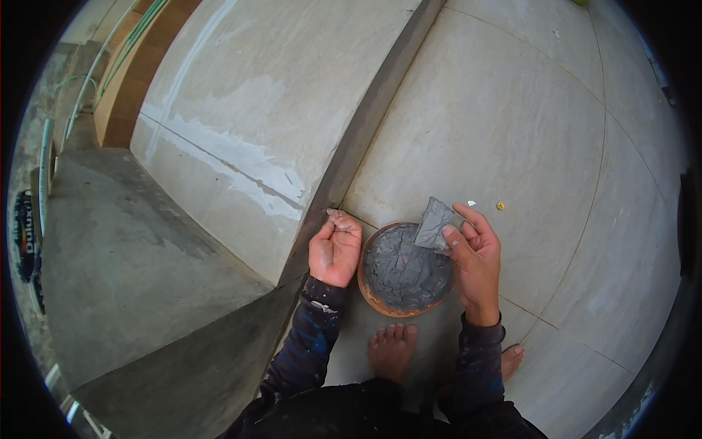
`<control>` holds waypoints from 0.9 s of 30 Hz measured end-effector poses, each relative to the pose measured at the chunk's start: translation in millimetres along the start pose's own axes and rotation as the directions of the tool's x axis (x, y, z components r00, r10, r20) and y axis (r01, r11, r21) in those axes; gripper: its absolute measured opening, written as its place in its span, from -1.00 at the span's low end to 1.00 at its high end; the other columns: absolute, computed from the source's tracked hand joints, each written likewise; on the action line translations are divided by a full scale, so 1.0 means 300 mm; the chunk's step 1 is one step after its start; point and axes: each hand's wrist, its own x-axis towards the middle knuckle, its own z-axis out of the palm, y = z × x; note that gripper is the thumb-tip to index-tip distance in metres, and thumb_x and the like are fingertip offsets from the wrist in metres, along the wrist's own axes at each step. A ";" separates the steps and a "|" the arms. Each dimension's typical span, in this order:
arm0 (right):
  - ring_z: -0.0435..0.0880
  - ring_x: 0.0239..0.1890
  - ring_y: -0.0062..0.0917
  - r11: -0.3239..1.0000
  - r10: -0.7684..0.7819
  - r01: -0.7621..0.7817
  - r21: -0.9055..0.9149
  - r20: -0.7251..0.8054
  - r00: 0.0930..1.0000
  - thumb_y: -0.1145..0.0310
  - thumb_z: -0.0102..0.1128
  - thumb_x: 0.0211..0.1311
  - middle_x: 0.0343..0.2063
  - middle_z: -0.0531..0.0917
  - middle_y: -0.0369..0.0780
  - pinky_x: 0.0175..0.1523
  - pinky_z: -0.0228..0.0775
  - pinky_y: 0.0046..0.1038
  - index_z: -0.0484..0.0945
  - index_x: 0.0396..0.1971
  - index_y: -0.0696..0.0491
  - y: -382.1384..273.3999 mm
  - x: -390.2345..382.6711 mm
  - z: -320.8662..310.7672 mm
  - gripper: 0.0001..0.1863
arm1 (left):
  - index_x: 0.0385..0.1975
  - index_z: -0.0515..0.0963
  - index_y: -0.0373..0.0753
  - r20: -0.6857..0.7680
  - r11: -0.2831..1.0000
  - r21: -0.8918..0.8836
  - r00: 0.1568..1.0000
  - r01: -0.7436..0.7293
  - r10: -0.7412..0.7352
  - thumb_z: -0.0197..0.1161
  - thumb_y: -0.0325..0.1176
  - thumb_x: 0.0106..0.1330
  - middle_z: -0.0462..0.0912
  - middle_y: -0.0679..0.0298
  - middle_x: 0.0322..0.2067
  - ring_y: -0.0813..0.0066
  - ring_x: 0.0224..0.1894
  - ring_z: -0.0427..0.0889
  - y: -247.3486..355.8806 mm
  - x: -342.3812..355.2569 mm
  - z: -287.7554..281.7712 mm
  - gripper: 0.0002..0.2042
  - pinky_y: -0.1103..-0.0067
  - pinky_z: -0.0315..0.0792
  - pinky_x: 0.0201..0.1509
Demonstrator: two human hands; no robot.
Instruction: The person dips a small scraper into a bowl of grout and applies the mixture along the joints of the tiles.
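A round brown bowl full of grey paste sits on the tiled floor in front of my bare feet. My right hand holds a flat grey scraper, smeared with paste, over the bowl's far right rim. My left hand rests palm up just left of the bowl, fingers curled loosely with grey paste on the fingertips and nothing in it. It lies next to the dark joint along the step's edge.
Large pale tiles with thin joints cover the floor to the right. A raised tiled step with white smears lies to the left, bare concrete beyond it. My bare feet stand behind the bowl.
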 end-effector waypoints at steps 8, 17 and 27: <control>0.28 -0.43 -0.87 1.000 -0.018 0.017 -0.022 -0.019 1.000 0.61 0.30 0.38 -0.50 0.31 -0.52 -0.29 0.19 -0.71 0.50 0.26 0.26 -0.011 -0.001 -0.016 -0.54 | -0.13 0.41 -0.35 0.009 0.985 -0.153 0.997 0.081 -0.081 -0.09 -0.61 0.53 0.42 0.20 -0.29 0.37 -0.25 0.43 0.000 -0.022 0.047 -0.89 0.44 0.44 -0.06; 0.35 -0.41 -0.85 0.999 -0.029 0.028 -0.031 -0.015 0.999 0.59 0.31 0.38 -0.48 0.38 -0.50 -0.27 0.25 -0.70 0.50 0.26 0.26 -0.014 -0.001 -0.032 -0.54 | -0.14 0.39 -0.35 -0.021 0.974 -0.203 0.994 0.097 -0.104 -0.08 -0.66 0.49 0.38 0.22 -0.31 0.38 -0.25 0.41 -0.012 -0.042 0.078 -0.89 0.44 0.44 -0.07; 0.34 -0.41 -0.85 0.999 -0.020 0.019 -0.041 -0.019 1.000 0.58 0.31 0.39 -0.48 0.38 -0.50 -0.27 0.25 -0.70 0.49 0.26 0.26 -0.019 0.000 -0.037 -0.53 | -0.14 0.39 -0.34 -0.004 0.956 -0.256 0.989 0.143 -0.149 -0.08 -0.63 0.50 0.39 0.23 -0.31 0.38 -0.24 0.41 -0.024 -0.056 0.114 -0.90 0.42 0.45 -0.05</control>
